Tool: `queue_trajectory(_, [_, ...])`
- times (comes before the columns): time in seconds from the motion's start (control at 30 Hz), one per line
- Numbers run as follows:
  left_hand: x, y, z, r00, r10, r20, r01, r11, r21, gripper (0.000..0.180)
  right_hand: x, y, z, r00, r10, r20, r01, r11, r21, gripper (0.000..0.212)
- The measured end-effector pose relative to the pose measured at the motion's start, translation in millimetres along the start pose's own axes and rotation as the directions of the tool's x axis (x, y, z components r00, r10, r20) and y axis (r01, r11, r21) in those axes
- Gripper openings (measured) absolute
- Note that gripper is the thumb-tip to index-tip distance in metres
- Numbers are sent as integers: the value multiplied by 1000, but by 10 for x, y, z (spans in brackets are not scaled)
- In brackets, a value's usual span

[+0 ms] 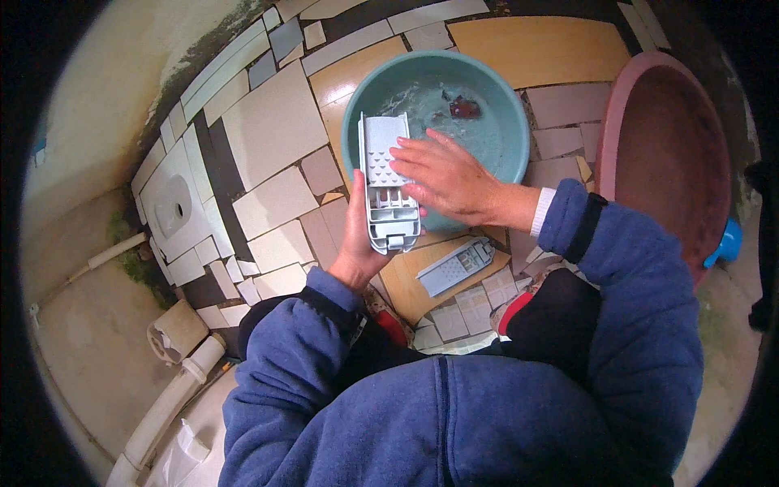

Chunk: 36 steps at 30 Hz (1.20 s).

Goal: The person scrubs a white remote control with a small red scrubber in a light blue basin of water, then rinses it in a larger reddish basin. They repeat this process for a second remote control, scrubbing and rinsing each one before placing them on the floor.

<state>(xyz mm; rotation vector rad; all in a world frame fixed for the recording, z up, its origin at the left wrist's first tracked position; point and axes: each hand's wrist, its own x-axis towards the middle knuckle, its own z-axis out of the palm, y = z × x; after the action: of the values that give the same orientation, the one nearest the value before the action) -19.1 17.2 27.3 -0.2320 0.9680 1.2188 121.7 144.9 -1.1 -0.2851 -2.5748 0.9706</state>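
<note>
My left hand (363,231) is closed round the lower left side of a pale grey plastic grater (381,146), holding it tilted up over the near left part of a teal basin (514,138). Rows of small raised teeth cover the grater's middle, with slots and a latch-like end below. My right hand (450,178) has its fingers stretched out, their tips at the grater's right edge. Water stands in the basin, and a small dark red object (465,108) lies in it. On the floor between my feet rests a similar grey slicer-like piece (454,268).
A large pink tub (614,122) stands at the right, a blue object (725,242) by its near side. At the left are a squat toilet (172,207) and white pipes (166,398) along the wall. Uneven tiles (272,122) pave the floor.
</note>
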Motion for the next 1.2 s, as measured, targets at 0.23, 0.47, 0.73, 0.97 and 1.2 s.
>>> queue_trajectory(0.23, [-16, 37, -40, 985, 26, 170, -2, 990, -141, 62, 31, -147, -79, 996, -88, 1, 88, 995, -44, 43])
queue_trajectory(0.47, [-23, 45, -41, 955, -90, 283, 140, 977, -161, 63, 131, -207, -153, 996, -91, -27, 88, 993, -84, 43])
queue_trajectory(0.73, [-64, 47, -1, 947, -179, 266, 209, 974, -89, 66, 145, -209, -220, 990, -137, 14, 137, 990, -11, 35])
queue_trajectory(0.97, [-65, 8, 32, 955, -166, 246, 184, 981, -54, 66, 152, -110, -290, 983, -174, 52, 166, 978, 126, 24])
queue_trajectory(1.2, [-74, 11, 44, 955, -177, 240, 188, 982, -23, 69, 191, -121, -273, 999, -13, -40, 24, 955, 296, 15])
